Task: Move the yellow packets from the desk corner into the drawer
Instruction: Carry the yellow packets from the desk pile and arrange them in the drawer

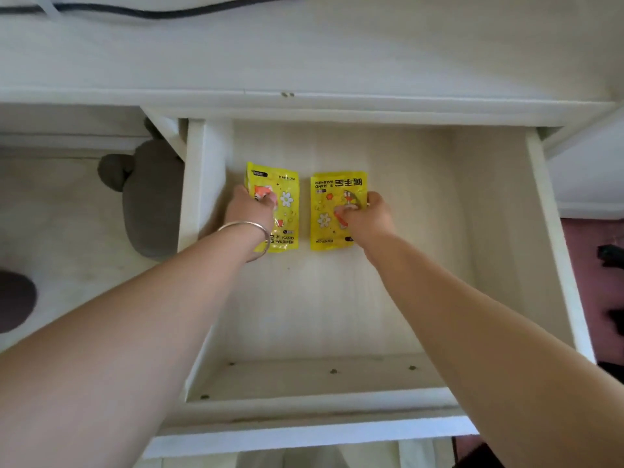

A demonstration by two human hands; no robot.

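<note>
- The pulled-out white wooden drawer (553, 265) with a pale wood-grain floor holds two flat yellow foil packets lying side by side, close together but not touching, towards its far left corner.
- The left yellow packet (285, 184) lies near the drawer's left wall; its print reads "HAND WARMER" at the near edge, with a brand line at the far edge too blurred to read surely, and a white daisy and an orange figure between them.
- The right yellow packet (326, 211) is turned the other way round: "HAND WARMER" and large Chinese characters run upside down along its far edge.
- The left hand (248, 207), a thin silver bangle (251, 231) on its wrist, rests on the left packet with fingers curled onto its face.
- The right hand (368, 216) lies on the right packet, fingers bent and pinching its right edge.
- Beyond the drawer, a dark cable (169, 11) crosses the white bench (304, 55) at its far edge.
- A grey plush toy (148, 197) lies on the floor beside the drawer's left side.
</note>
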